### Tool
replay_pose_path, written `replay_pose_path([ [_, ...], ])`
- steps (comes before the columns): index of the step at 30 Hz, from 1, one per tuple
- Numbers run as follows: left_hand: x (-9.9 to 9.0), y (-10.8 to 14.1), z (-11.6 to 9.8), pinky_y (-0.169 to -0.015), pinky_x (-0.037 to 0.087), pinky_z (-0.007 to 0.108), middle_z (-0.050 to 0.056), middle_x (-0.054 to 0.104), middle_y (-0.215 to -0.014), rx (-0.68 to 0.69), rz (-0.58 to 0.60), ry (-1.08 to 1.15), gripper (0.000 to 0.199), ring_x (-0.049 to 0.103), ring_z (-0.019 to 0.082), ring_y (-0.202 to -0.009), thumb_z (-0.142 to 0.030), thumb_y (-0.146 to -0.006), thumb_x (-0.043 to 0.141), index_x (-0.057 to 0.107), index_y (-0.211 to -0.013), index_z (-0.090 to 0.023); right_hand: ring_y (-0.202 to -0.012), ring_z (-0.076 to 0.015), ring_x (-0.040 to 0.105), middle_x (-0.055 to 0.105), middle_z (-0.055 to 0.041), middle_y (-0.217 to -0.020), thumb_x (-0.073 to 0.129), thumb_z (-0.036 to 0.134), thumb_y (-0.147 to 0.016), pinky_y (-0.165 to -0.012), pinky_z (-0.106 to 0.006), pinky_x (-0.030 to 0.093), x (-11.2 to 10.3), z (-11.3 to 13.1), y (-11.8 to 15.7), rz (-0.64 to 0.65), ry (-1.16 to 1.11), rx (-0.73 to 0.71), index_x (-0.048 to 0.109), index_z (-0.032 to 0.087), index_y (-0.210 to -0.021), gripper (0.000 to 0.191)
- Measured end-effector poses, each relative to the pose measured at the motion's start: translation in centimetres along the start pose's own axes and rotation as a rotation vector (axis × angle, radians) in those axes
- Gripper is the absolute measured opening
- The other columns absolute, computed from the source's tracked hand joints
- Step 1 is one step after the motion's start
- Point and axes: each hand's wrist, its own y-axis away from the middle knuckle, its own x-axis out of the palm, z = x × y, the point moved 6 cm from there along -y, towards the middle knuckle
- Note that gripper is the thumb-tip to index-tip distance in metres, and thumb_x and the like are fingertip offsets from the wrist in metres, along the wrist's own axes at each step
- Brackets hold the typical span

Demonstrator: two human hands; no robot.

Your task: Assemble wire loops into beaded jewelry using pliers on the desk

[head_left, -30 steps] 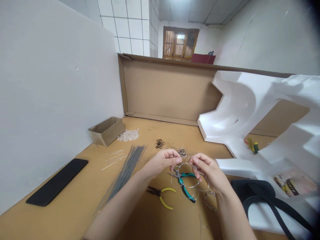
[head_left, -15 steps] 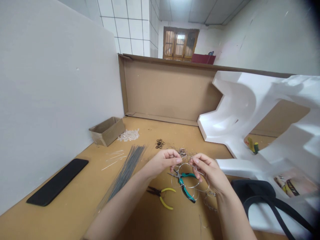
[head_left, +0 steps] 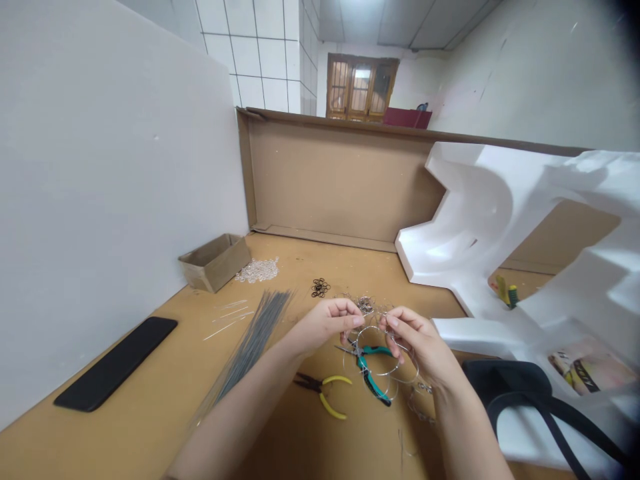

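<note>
Both my hands pinch thin silver wire rings [head_left: 379, 375] that hang between them above the table. My left hand [head_left: 340, 319] is closed, its thumb and forefinger at the upper left of the rings. Closed at their upper right is my right hand [head_left: 407, 331], with its fingers curled inward. Beneath the rings lie teal-handled pliers [head_left: 367, 373], partly crossed by the wire. Yellow-handled pliers [head_left: 327, 393] rest open to their left. Behind my fingers is a tangled pile of small wire pieces [head_left: 366, 305]. The exact point where the wire meets my fingertips is hard to make out.
Straight grey wires [head_left: 257, 340] lie in a bundle at left, near a small cardboard box [head_left: 215, 262] and clear rings [head_left: 257, 270]. Black rings [head_left: 320, 287] lie behind my hands. A black flat case [head_left: 116, 363] is far left; white foam [head_left: 470, 200] stands right.
</note>
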Motion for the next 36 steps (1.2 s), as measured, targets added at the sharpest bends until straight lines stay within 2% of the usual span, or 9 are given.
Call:
replay_pose_path([
  [4, -0.4, -0.2, 0.0, -0.052, 0.036, 0.019, -0.004, 0.052, -0.059, 0.025, -0.052, -0.015, 0.029, 0.045, 0.005, -0.050, -0.038, -0.069, 0.069, 0.057, -0.075, -0.013, -0.057, -0.0113, 0.056, 0.062, -0.0009, -0.064, 0.062, 0.042, -0.078, -0.054, -0.024, 0.046, -0.6, 0.4, 0.1, -0.052, 0.095, -0.036, 0.060, 0.018, -0.084, 0.025],
  [7, -0.7, -0.3, -0.4, -0.054, 0.037, 0.019, -0.004, 0.052, -0.060, 0.073, -0.090, -0.025, 0.028, 0.046, 0.006, -0.051, -0.038, -0.069, 0.068, 0.057, -0.074, -0.013, -0.077, -0.0167, 0.062, 0.066, -0.0050, -0.086, 0.062, 0.043, -0.077, -0.067, -0.029, 0.051, -1.2, 0.5, -0.2, -0.117, 0.110, -0.071, 0.062, 0.020, -0.090, 0.026],
  [9, -1.0, -0.4, -0.7, -0.056, 0.038, 0.020, -0.004, 0.052, -0.058, 0.094, -0.111, -0.015, 0.028, 0.047, 0.006, -0.052, -0.038, -0.070, 0.068, 0.057, -0.074, -0.013, -0.088, -0.0202, 0.061, 0.064, -0.0062, -0.098, 0.059, 0.044, -0.079, -0.069, -0.031, 0.052, -1.6, 0.4, -0.4, -0.145, 0.095, -0.094, 0.062, 0.021, -0.093, 0.027],
  [11, -1.3, -0.5, -0.7, -0.056, 0.038, 0.020, -0.004, 0.053, -0.057, 0.100, -0.126, 0.002, 0.027, 0.047, 0.006, -0.052, -0.038, -0.070, 0.068, 0.057, -0.073, -0.013, -0.091, -0.0217, 0.061, 0.064, -0.0067, -0.103, 0.058, 0.045, -0.080, -0.071, -0.033, 0.052, -1.8, 0.2, -0.7, -0.148, 0.096, -0.097, 0.063, 0.022, -0.094, 0.027],
  [19, -1.7, -0.9, -0.1, -0.054, 0.037, 0.020, -0.005, 0.053, -0.053, 0.096, -0.086, 0.108, 0.028, 0.046, 0.006, -0.049, -0.038, -0.070, 0.068, 0.056, -0.073, -0.013, -0.089, -0.0224, 0.065, 0.068, -0.0088, -0.104, 0.058, 0.046, -0.080, -0.080, -0.036, 0.050, -1.2, -0.9, -1.2, -0.088, 0.045, -0.004, 0.064, 0.022, -0.103, 0.033],
  [22, -1.8, -0.9, -0.1, -0.055, 0.037, 0.020, -0.005, 0.052, -0.053, 0.100, -0.097, 0.088, 0.027, 0.046, 0.006, -0.049, -0.037, -0.070, 0.068, 0.056, -0.073, -0.013, -0.092, -0.0237, 0.065, 0.068, -0.0114, -0.104, 0.059, 0.046, -0.079, -0.083, -0.038, 0.049, -0.7, -0.9, -1.1, -0.031, 0.033, 0.016, 0.065, 0.020, -0.105, 0.037],
  [27, -1.6, -0.8, -0.4, -0.056, 0.037, 0.020, -0.004, 0.052, -0.057, 0.127, -0.109, 0.018, 0.026, 0.046, 0.006, -0.051, -0.038, -0.073, 0.065, 0.055, -0.074, -0.013, -0.091, -0.0227, 0.066, 0.069, -0.0099, -0.104, 0.067, 0.036, -0.076, -0.084, -0.039, 0.049, -0.4, -1.0, -1.0, 0.015, 0.041, 0.040, 0.062, 0.020, -0.106, 0.035],
  [32, -1.1, -0.6, -0.7, -0.057, 0.038, 0.020, -0.003, 0.052, -0.067, 0.206, -0.144, -0.112, 0.025, 0.046, 0.006, -0.056, -0.038, -0.075, 0.062, 0.055, -0.077, -0.014, -0.081, -0.0210, 0.067, 0.071, -0.0095, -0.094, 0.063, 0.033, -0.079, -0.083, -0.040, 0.048, 0.0, -1.5, -1.1, 0.044, -0.113, 0.075, 0.057, 0.019, -0.111, 0.035],
  [36, -0.8, -0.6, -0.6, -0.058, 0.038, 0.021, -0.002, 0.051, -0.070, 0.259, -0.157, -0.156, 0.021, 0.046, 0.007, -0.060, -0.035, -0.077, 0.058, 0.054, -0.079, -0.015, -0.071, -0.0153, 0.065, 0.070, -0.0043, -0.078, 0.064, 0.026, -0.079, -0.078, -0.034, 0.049, 0.3, -1.3, -1.0, 0.081, -0.321, 0.074, 0.058, 0.020, -0.110, 0.033],
])
